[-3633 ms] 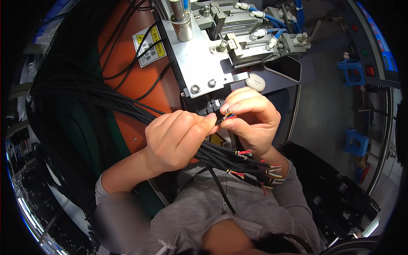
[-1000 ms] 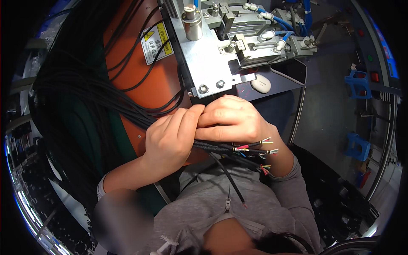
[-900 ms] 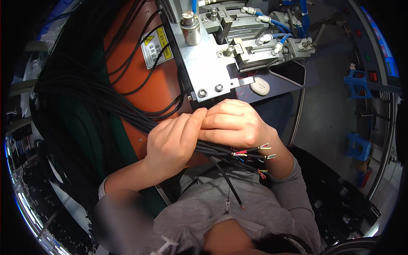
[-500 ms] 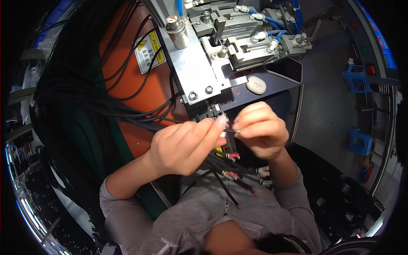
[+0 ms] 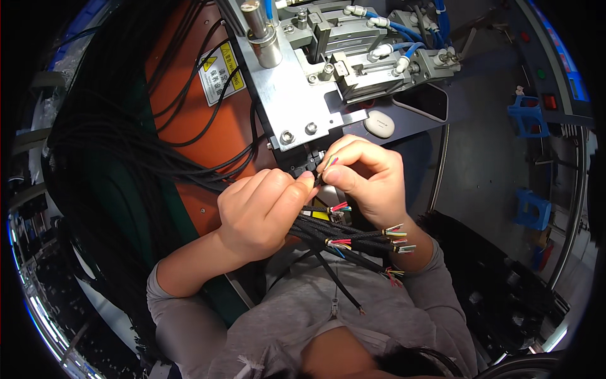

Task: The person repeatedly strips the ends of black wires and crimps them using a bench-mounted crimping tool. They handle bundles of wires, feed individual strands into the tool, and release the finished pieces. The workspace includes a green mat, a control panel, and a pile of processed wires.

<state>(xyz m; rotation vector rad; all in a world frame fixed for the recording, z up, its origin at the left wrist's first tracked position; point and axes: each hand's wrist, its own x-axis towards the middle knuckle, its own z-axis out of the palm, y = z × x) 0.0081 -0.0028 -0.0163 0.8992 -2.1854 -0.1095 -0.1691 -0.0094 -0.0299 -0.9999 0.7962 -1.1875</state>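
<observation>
In front of the metal fixture, my left hand (image 5: 255,215) is closed, its thumb and finger pinching a black cable near its end. My right hand (image 5: 375,180) meets it there, thumb and forefinger pinched on the thin coloured wires (image 5: 331,162) that come out of that cable. Both sets of fingertips nearly touch, so most of the cable end is hidden. Just beyond them is a small black clamp block (image 5: 306,165) below the steel plate (image 5: 293,107). Beneath my hands lies a bundle of black braided cables (image 5: 319,230), with stripped red, yellow, green and white wire ends pointing right.
Pneumatic cylinders (image 5: 372,72) with blue hoses stand on the fixture. A white rounded case (image 5: 379,124) and a phone (image 5: 421,101) lie at its right. Many black cables (image 5: 126,145) run across the orange panel (image 5: 211,142) at left. Blue stools (image 5: 532,208) stand on the floor at far right.
My right hand has moved left and slightly up against my left fingertips, and coloured wires now show in its pinch. The loose cable ends below have shifted and spread to the right.
</observation>
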